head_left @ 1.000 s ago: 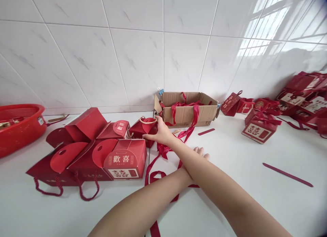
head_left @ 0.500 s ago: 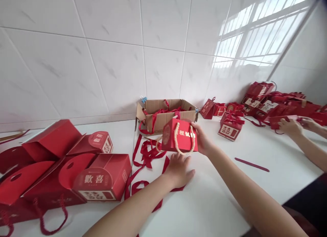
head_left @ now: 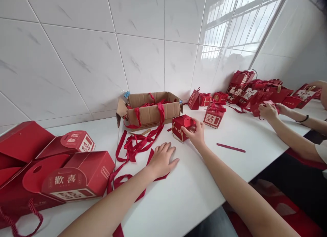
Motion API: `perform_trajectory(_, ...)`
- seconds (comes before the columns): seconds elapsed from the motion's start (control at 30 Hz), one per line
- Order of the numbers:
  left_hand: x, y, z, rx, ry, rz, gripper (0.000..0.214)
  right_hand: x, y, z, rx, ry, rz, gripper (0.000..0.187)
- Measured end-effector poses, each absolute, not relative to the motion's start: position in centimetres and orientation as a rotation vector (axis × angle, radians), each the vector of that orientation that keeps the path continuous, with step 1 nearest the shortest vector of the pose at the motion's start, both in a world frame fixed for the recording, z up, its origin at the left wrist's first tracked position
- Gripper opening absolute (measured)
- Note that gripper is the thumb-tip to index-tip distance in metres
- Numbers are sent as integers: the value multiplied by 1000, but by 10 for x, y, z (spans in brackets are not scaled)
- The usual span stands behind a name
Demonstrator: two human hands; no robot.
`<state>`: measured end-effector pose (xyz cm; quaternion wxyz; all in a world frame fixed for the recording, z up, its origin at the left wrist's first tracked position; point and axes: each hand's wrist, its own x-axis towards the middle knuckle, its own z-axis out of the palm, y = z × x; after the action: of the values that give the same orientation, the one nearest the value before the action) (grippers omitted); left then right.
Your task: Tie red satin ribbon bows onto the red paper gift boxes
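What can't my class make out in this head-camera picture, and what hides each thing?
All in the head view:
- small red gift box: right hand covers part of its near side
- red ribbon: left hand hides anything beneath its palm
- cardboard box: front wall hides its floor
- open red box: cut off by left edge
- co-worker's red piece: print too small, partly behind fingers

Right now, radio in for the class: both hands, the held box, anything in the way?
Right hand: fingers gripping small rope-handled red box. Left hand: open, palm down. Loose red ribbon beside and beneath left hand.
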<state>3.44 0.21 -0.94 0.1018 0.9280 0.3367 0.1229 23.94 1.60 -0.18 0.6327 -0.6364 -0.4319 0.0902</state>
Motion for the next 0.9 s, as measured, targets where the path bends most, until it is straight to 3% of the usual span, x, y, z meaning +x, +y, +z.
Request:
perform_trajectory(0.2, 35, 0, -7, 2766, 1027, 358, 48, 247, 10, 4, -1381, -790, 174, 61)
perform_trajectory(0.53, 31, -1, -9, 2754, 1003, 337, 49, 277, 12, 6, -739, -559, 879, 34)
perform_trajectory(0.67, 30, -1, -7, 2727, 995, 325, 50, 282, 8, -3, -677, -524, 952, 26)
perform_trajectory(0.77, 30, -1, -6, 2707, 1001, 315, 50, 282, 7, -10, -727, -565, 924, 28)
perform_trajectory(0.9, 29, 0, -7, 2704, 1003, 324, 50, 283, 9, -11, -819, -621, 1013, 46)
